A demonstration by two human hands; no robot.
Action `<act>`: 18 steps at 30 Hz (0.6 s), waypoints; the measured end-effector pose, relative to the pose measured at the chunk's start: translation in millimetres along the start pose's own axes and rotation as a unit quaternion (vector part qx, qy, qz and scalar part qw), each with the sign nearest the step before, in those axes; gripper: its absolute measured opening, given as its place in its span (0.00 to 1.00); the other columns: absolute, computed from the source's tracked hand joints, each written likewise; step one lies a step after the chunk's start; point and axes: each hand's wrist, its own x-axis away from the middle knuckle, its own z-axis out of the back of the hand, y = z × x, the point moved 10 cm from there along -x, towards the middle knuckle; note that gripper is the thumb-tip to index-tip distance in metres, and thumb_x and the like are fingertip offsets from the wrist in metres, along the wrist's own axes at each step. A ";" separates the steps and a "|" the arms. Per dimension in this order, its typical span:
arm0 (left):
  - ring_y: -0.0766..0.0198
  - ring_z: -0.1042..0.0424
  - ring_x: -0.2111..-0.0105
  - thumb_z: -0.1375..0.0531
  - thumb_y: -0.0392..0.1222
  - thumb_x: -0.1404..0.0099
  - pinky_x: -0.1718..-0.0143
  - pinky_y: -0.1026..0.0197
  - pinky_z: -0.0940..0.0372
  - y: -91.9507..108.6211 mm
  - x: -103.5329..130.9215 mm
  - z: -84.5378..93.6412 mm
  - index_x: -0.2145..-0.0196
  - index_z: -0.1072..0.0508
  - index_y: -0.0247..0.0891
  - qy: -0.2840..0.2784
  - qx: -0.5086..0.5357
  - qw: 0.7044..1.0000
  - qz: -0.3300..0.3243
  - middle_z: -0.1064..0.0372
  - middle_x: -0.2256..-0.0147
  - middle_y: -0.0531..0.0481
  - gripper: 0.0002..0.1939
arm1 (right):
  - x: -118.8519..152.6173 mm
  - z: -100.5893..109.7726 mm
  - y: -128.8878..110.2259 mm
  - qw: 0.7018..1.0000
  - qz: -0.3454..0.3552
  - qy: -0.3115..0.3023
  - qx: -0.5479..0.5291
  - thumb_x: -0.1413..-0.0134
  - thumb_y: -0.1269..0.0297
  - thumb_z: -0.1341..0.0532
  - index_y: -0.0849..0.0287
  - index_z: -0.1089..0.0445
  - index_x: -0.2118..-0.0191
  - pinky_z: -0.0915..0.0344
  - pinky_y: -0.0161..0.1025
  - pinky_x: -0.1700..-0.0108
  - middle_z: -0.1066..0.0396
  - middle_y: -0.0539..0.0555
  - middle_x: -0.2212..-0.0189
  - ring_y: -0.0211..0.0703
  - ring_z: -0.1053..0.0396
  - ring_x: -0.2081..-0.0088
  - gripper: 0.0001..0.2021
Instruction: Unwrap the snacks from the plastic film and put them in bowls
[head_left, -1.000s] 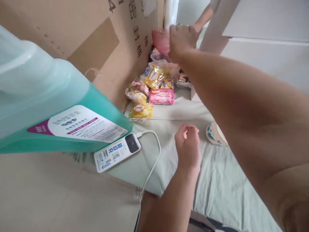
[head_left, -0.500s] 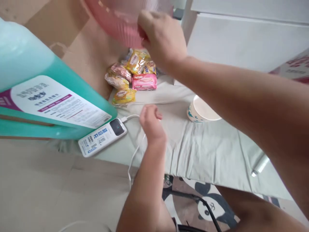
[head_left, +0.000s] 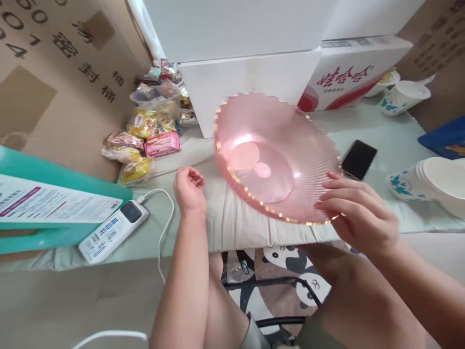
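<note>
A pink ribbed bowl with a wavy gold rim (head_left: 276, 155) is tilted over the middle of the cloth-covered table, its inside facing me. My right hand (head_left: 359, 213) grips its right edge, fingers inside the wall and thumb beneath. My left hand (head_left: 190, 191) is left of the bowl, not touching it, with its fingers loosely curled and nothing visible in them. Wrapped snacks (head_left: 162, 144) lie in a pile behind my left hand. A white power bank (head_left: 113, 231) with a cable rests at the left front edge.
A green liquid jug (head_left: 61, 203) stands at the left. White boxes (head_left: 250, 82) line the back. On the right are a black phone (head_left: 359, 159), stacked paper cups (head_left: 428, 182), another cup (head_left: 403, 98) and a blue packet (head_left: 445, 138).
The view has shifted to the right. The pink bowl has come from the back left to the middle front, held by my right hand. The right side of the table now shows.
</note>
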 end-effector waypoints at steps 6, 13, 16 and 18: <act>0.60 0.31 0.51 0.40 0.48 0.40 0.60 0.64 0.33 -3.6 18.0 -52.2 0.57 0.29 0.44 -0.083 -0.133 0.987 -0.049 0.33 0.50 0.47 0.13 | 61.7 6.4 67.7 0.985 -0.095 -0.007 0.144 0.42 0.77 0.35 0.51 0.26 0.60 0.24 0.51 0.48 0.22 0.52 0.64 0.49 0.23 0.57 0.11; 0.61 0.31 0.59 0.39 0.44 0.42 0.64 0.63 0.34 -1.8 15.6 -39.1 0.53 0.36 0.46 0.003 -0.117 0.991 -0.068 0.37 0.56 0.49 0.18 | 64.4 -37.7 114.5 0.978 -0.128 -0.091 0.138 0.35 0.68 0.42 0.48 0.24 0.53 0.25 0.60 0.50 0.20 0.58 0.58 0.58 0.22 0.52 0.11; 0.65 0.33 0.65 0.39 0.41 0.43 0.67 0.66 0.37 15.9 16.6 -18.4 0.59 0.35 0.44 0.063 -0.046 0.992 -0.098 0.37 0.62 0.51 0.13 | 28.1 -24.2 97.7 0.974 -0.133 -0.050 0.177 0.38 0.62 0.43 0.35 0.28 0.41 0.34 0.71 0.45 0.21 0.62 0.54 0.69 0.27 0.42 0.22; 0.68 0.37 0.71 0.40 0.40 0.42 0.70 0.68 0.40 28.4 15.5 -3.5 0.67 0.37 0.42 0.095 0.018 0.989 -0.111 0.42 0.70 0.54 0.07 | -8.7 -31.0 75.0 0.977 -0.141 -0.054 0.151 0.39 0.62 0.43 0.28 0.37 0.34 0.34 0.66 0.44 0.23 0.60 0.52 0.65 0.27 0.42 0.29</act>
